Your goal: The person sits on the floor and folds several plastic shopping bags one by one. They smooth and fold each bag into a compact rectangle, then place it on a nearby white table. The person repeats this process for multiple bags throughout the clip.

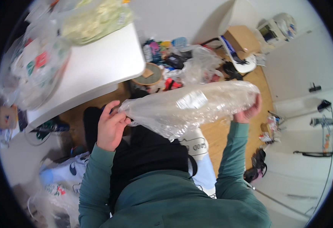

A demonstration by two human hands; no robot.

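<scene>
A long bundle in clear bubble wrap [166, 107], bearing a white label with writing, stretches between my hands above my lap. My left hand [110, 125] pinches its narrower, gathered end between thumb and fingers. Around the wider end at the right, my right hand [247, 111] is closed from below and the side, its fingertips partly hidden by the wrap. What lies inside the wrapping cannot be made out. Both of my sleeves are green, and my black-trousered legs are below the bundle.
At the upper left a white table [109, 57] holds full plastic bags [98, 24]. Beyond the bundle are a round stool [149, 75], loose plastic and packets on the floor, and a white chair with a cardboard box [242, 40]. Printed fabric [203, 162] lies beneath me.
</scene>
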